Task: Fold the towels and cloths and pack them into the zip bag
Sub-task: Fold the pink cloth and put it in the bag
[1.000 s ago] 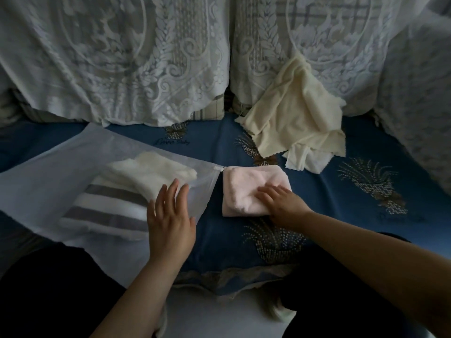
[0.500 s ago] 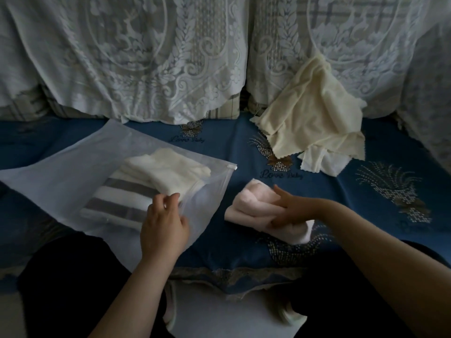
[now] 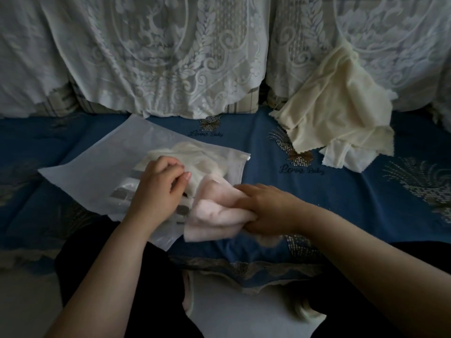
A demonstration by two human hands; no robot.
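Observation:
A frosted zip bag lies on the blue sofa seat with its mouth facing right. Inside it I see a grey-striped towel and a cream folded cloth on top. My left hand pinches the upper edge of the bag's mouth and lifts it. My right hand grips a folded pink towel, whose front end sits at the bag's mouth. A loose heap of cream cloths lies at the back right against the lace cover.
White lace covers hang over the sofa backrest behind the seat. My dark-clothed legs press against the sofa's front edge, with pale floor between them.
My right hand has carried the pink towel left from the seat to the bag's mouth. My left hand has closed on the bag's upper edge and raised it.

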